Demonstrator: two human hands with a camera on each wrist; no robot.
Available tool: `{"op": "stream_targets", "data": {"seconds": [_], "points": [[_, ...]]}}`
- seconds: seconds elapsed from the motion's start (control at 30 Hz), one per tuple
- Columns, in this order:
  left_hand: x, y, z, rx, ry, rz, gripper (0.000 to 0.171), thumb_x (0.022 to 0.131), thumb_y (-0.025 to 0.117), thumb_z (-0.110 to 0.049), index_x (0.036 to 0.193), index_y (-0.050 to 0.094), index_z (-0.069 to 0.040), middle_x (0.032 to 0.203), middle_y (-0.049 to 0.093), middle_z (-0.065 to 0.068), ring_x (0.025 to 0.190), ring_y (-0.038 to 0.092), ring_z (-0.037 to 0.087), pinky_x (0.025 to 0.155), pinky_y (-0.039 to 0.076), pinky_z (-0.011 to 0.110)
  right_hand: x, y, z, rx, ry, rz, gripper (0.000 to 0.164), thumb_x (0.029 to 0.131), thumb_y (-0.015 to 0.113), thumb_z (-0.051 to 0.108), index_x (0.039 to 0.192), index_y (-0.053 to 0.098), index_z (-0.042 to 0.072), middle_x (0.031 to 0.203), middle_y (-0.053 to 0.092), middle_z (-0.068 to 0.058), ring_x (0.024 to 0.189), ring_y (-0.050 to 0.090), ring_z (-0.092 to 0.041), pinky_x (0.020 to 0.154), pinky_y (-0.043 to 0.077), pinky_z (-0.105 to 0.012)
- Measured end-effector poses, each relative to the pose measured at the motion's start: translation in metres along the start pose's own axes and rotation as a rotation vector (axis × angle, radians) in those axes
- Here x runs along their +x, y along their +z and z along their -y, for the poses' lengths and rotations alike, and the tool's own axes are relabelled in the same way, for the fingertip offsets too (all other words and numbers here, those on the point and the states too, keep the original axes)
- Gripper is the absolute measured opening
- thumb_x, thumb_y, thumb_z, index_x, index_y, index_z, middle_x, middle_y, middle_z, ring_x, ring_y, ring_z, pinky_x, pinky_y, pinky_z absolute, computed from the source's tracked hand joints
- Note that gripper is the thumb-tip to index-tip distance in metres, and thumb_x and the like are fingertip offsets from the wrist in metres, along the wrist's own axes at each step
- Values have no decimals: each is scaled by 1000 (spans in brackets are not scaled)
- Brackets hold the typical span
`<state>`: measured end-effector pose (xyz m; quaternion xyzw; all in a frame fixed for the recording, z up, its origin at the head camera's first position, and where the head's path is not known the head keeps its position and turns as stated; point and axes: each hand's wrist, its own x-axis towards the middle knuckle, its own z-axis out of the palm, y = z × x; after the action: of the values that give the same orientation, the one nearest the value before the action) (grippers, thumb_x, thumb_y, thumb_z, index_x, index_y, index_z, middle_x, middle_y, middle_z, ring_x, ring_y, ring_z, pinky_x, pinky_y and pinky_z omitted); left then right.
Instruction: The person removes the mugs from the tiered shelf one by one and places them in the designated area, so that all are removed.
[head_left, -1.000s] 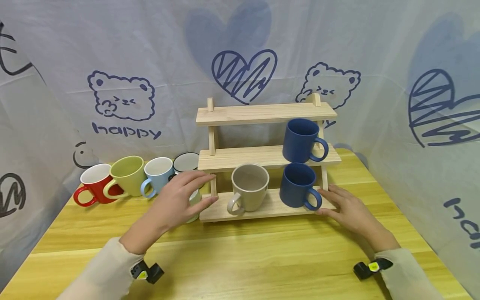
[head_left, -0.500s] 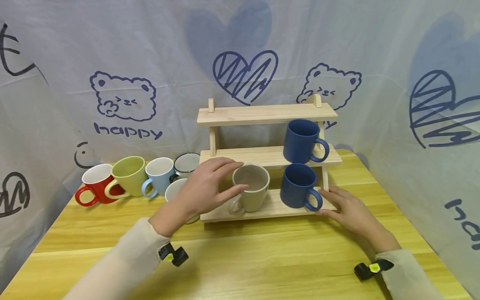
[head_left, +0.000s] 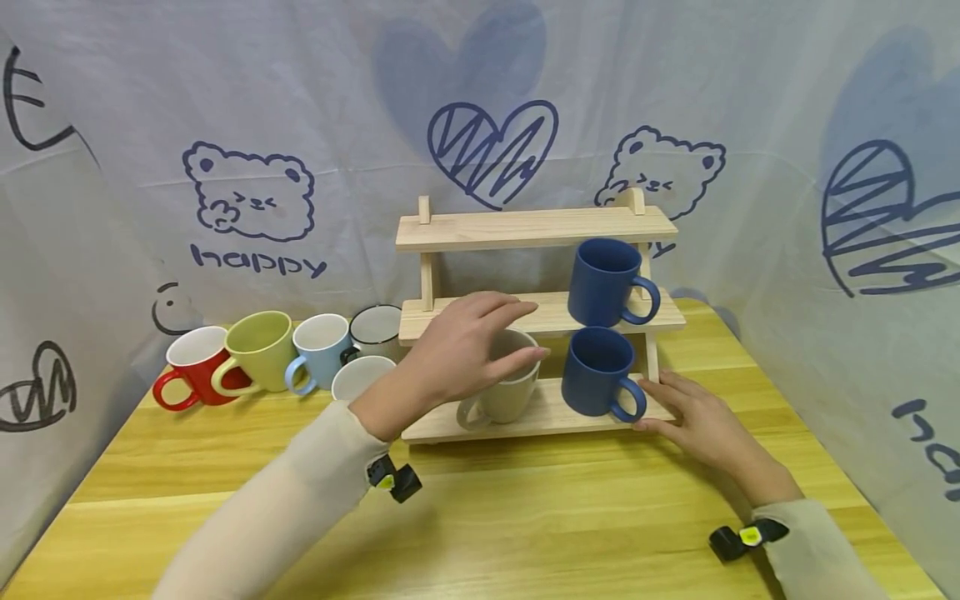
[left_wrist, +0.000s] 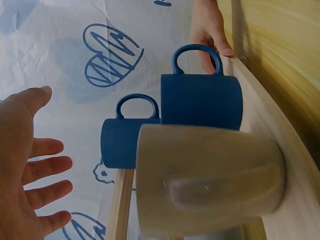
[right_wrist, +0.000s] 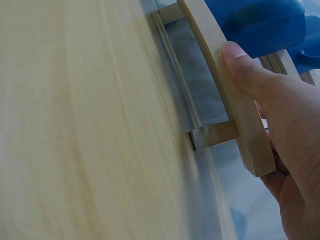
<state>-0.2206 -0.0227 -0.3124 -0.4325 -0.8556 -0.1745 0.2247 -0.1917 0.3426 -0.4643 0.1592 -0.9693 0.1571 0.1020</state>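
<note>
The table [head_left: 570, 517] holds one stand [head_left: 536, 229]; the left hand [head_left: 465, 350] has swung rightward above its beige mug [head_left: 516, 396], nearer the stand's mugs, none gripped.
Two hands: the left's fingers loose, the right hand [head_left: 693, 417] grasping the right end of the bottom shelf [head_left: 551, 408]. Eight mugs: three on the stand (beige and lower blue mug [head_left: 592, 379] on the bottom shelf, upper blue mug [head_left: 600, 292] on the middle), five on the table (green mug [head_left: 262, 358], red mug [head_left: 197, 375], light blue mug [head_left: 324, 360], black-rimmed mug [head_left: 375, 329], white mug [head_left: 360, 379]).
</note>
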Motion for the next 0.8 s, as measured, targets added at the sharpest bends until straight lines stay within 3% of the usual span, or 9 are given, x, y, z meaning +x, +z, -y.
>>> {"op": "stream_targets", "data": {"seconds": [0.47,0.8], "points": [[43,9,-20,58,-45,158,65,95,51,-61,142,53,-16,139,54,4,129,48,20,110,36,35,-1,0,-3,7,6,2,71,85,70,53,140,55,11,144,44,-27,129,41,-49,97,39,-67],[62,16,-27,51,-89,265,74,95,39,-69,148,45,-18,148,46,2,135,41,20,113,32,34,0,1,-2,-7,7,7,72,86,68,55,141,54,11,144,43,-28,129,41,-49,97,39,-67]]}}
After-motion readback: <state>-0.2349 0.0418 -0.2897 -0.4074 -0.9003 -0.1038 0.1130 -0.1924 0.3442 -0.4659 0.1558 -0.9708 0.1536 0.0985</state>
